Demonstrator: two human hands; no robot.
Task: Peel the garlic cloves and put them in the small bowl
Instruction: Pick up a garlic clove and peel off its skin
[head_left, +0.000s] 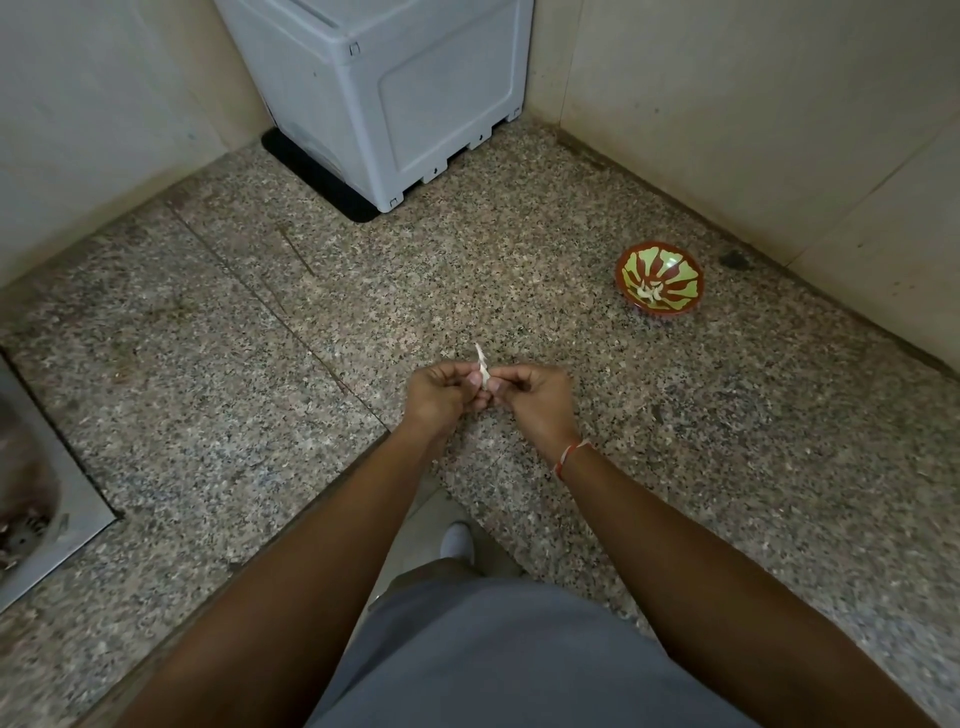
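Clove (483, 375), half-peeled, pinched between left hand (441, 395) and right hand (535, 397); bowl (658, 280) at 2 o'clock holds some peeled.

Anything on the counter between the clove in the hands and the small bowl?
Nothing visible. Both hands, left hand and right hand, pinch the garlic clove above the countertop. The small bowl sits ahead and to the right; only bare speckled stone lies between.

I see a speckled granite worktop (519, 270). On it stand a grey box (379, 88) on a black mat (311, 176) in the corner and, well apart, a bowl (660, 278) near the wall.
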